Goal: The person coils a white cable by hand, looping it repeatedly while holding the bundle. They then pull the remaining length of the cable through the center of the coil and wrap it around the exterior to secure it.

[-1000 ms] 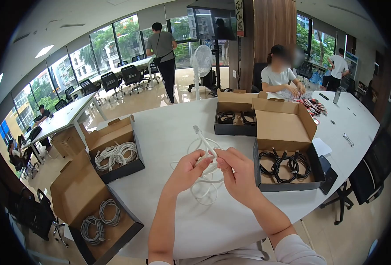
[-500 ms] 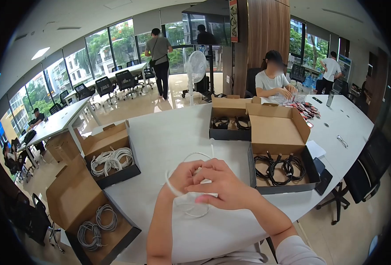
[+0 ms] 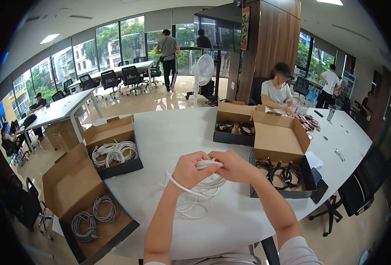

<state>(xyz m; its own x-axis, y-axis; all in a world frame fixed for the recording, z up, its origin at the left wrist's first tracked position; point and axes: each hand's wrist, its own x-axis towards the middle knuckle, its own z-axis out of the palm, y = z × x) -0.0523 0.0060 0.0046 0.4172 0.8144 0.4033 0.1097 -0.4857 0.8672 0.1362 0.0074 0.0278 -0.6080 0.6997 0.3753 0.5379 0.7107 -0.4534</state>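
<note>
Both my hands meet above the middle of the white table, gripping a coiled white cable (image 3: 208,164) between them. My left hand (image 3: 188,171) has its fingers closed around the coil, and one strand crosses its wrist. My right hand (image 3: 236,167) pinches the other side of the same bundle. Loose loops hang below the hands toward the tabletop. To the left, an open box (image 3: 120,171) contains white cables (image 3: 114,152). Nearer me, another open box (image 3: 122,232) contains two grey cable coils (image 3: 103,209). On the right, a third open box (image 3: 283,193) contains black cables (image 3: 286,174).
Behind the right box stands another open box (image 3: 233,138) with black cables. A dark flat device (image 3: 320,191) lies by the right edge. Across the table a seated person (image 3: 277,90) handles small red packets (image 3: 308,122). An office chair (image 3: 363,181) stands at right.
My hands have shifted from overlapping to side by side, with the white coil now visible between them. The view has tilted slightly.
</note>
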